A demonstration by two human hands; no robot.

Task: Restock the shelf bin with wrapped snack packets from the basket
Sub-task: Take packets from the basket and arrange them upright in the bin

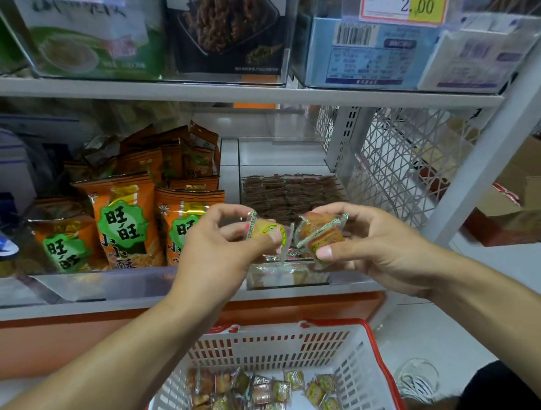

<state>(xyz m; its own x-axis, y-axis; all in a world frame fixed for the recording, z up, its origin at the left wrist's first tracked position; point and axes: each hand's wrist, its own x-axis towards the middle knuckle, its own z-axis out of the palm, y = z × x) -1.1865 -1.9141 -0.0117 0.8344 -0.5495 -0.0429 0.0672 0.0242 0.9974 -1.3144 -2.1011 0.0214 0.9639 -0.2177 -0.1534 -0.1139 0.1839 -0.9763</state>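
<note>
My left hand (216, 245) pinches a small wrapped snack packet (267, 231) with a green and yellow label. My right hand (368, 240) holds a bunch of similar packets (322, 233) between thumb and fingers. Both hands hover just above the front of a clear shelf bin (285, 276), which has rows of dark brown packets (290, 197) at its back and a few wrapped packets at its front. Below, a white basket with a red rim (377, 349) contains several more wrapped snack packets (263, 393).
Orange snack bags (123, 225) fill the bin to the left. A shelf (226, 94) above carries clear bins with a 2.00 price tag (409, 3). A white mesh panel (395, 167) and a grey upright post (492, 152) close the right side. Cardboard boxes (519, 198) lie beyond.
</note>
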